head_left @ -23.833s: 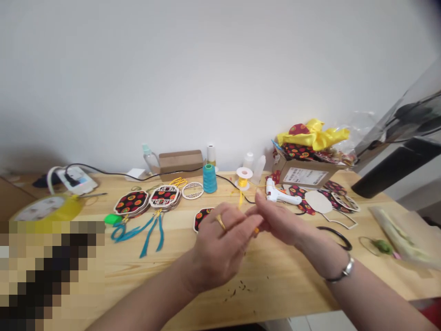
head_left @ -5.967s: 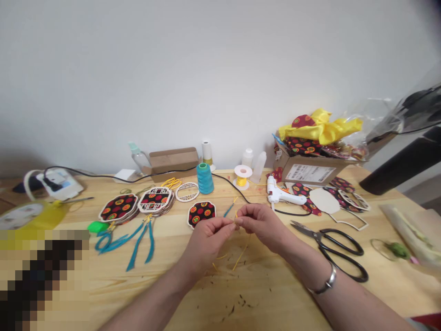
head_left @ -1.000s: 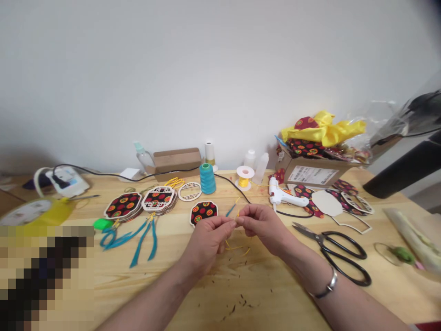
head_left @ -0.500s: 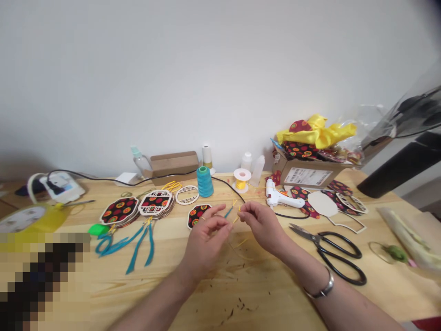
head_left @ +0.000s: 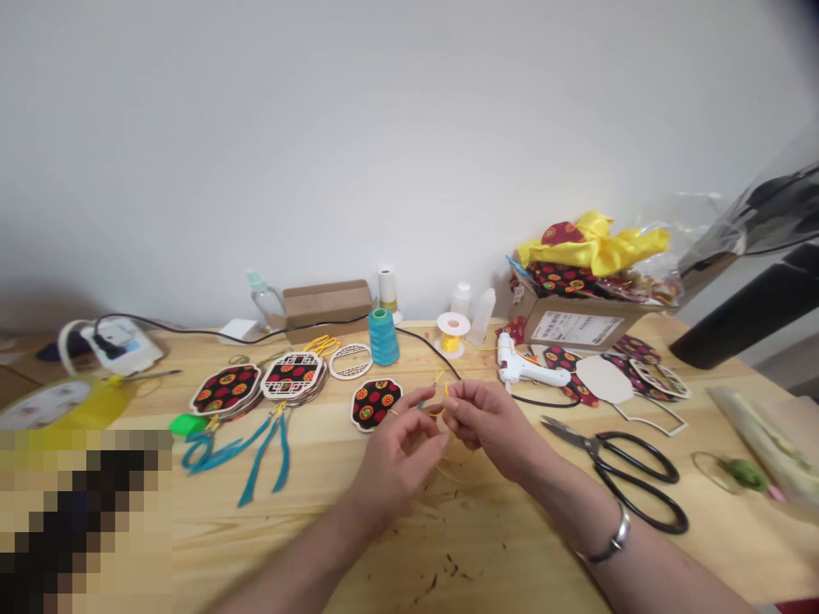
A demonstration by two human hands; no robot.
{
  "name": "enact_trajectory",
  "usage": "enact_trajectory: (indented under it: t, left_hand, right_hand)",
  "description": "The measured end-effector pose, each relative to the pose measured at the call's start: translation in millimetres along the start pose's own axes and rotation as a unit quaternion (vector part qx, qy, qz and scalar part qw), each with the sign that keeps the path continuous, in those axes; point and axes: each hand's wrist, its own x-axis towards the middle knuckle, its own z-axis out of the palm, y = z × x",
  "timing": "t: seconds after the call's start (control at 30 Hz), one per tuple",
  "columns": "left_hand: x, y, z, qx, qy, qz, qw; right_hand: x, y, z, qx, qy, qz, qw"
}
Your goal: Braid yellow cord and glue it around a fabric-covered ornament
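A thin yellow cord runs between my two hands above the middle of the table. My right hand pinches it between thumb and fingertips. Close against it, my left hand has curled fingers on the same cord; its exact grip is partly hidden. A loose end of the cord hangs below the hands. Just behind my left fingers lies a dark patterned fabric plaque with a pale edge. A bit of teal ribbon shows beside the fingertips, mostly covered.
Large black-handled scissors lie right of my hands, near a white glue gun. Behind stand a teal thread cone and a yellow cord spool. Stacked plaques with teal tassels sit left. A cardboard box holds fabric.
My hands have come closer together at the cord. My left hand has shifted slightly right, uncovering more of the patterned plaque. The view has moved a little.
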Motion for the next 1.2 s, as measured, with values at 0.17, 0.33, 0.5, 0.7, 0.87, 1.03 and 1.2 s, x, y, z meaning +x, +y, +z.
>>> enact_trajectory:
  t: [0.17,0.33,0.5,0.7,0.87,1.03,1.2]
  left_hand:
    - [-0.6,2.4,0.0,-0.142,0.002,-0.029,0.989]
    - [0.7,6.5,-1.4,-0.063,-0.009,-0.081,0.995]
    - [2.5,7.2,-5.5,-0.050,-0.009,-0.103,0.993]
    - [5.9,0.9,-7.2,-0.158,-0.028,-0.150,0.976]
    - [6.3,2.2,-7.5,-0.203,-0.045,-0.182,0.961]
    - [4.1,4.8,-7.9,-0.187,-0.040,-0.190,0.963]
    - [5.2,4.9,-7.6,-0.175,-0.021,-0.171,0.969]
  right_hand:
    - [1.5,0.1,0.4,-0.099,0.019,-0.013,0.995]
    - [2.3,2.8,0.7,-0.151,0.026,-0.026,0.988]
    - [3.5,2.6,-0.6,-0.163,0.025,-0.028,0.986]
    - [1.1,-3.8,1.0,-0.099,0.011,0.017,0.995]
    - [-0.4,-2.2,-4.2,-0.034,-0.040,0.050,0.997]
    - [-0.9,-0.6,-6.9,-0.029,-0.050,0.050,0.997]
    - [-1.4,-5.5,-1.8,-0.051,-0.043,0.045,0.997]
